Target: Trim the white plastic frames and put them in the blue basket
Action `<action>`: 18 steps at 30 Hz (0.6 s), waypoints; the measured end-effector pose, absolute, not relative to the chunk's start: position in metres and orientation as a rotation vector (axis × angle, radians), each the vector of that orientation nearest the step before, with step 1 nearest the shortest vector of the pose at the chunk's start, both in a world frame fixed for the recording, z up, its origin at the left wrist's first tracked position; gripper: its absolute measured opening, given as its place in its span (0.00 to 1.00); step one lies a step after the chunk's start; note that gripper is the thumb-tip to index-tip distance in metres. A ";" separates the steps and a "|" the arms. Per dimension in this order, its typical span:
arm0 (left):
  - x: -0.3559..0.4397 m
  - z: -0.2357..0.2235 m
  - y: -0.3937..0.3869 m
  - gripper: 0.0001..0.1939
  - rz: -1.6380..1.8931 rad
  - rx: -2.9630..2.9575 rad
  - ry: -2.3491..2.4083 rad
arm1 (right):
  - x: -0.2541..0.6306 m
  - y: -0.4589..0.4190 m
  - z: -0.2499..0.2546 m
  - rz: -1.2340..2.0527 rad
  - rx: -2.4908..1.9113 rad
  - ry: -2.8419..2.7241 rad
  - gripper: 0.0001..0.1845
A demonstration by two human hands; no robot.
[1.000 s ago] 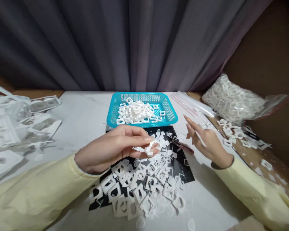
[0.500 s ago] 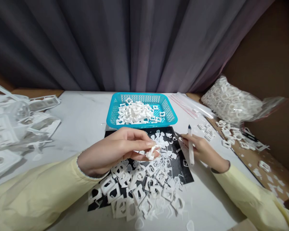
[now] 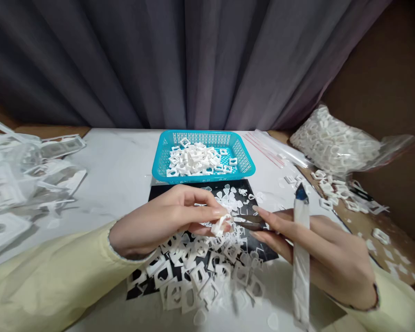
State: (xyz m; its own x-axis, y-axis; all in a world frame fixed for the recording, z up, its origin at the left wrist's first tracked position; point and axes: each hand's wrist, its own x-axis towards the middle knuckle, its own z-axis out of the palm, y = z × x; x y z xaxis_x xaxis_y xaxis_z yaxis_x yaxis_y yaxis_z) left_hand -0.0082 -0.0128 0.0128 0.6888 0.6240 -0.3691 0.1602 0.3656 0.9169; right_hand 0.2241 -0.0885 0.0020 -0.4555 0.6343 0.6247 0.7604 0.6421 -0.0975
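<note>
My left hand is closed in a pinch round a small white plastic frame piece, above the pile of loose pieces. Just to its right, my right hand grips slim dark tweezers whose tips reach to the piece; whether they touch it I cannot tell. A white stick with a dark blue pointed tip is also tucked between the right hand's fingers, tip upward. Below both hands, white square frames with cut-out holes and thin translucent scraps lie heaped on a black mat.
Behind my hands stands a blue plastic basket holding many white pieces. White plastic sheets and frames are piled at the left. On the right are a full clear bag, loose pieces and flat zip bags.
My right hand has picked up the tweezers from the mat and brought them left to the piece in my left hand. The white stick has turned upright in it. My left hand has barely moved.
</note>
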 end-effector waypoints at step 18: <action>-0.008 0.012 -0.014 0.09 0.285 1.108 0.739 | 0.230 -0.082 0.008 -0.216 -0.963 -2.492 0.25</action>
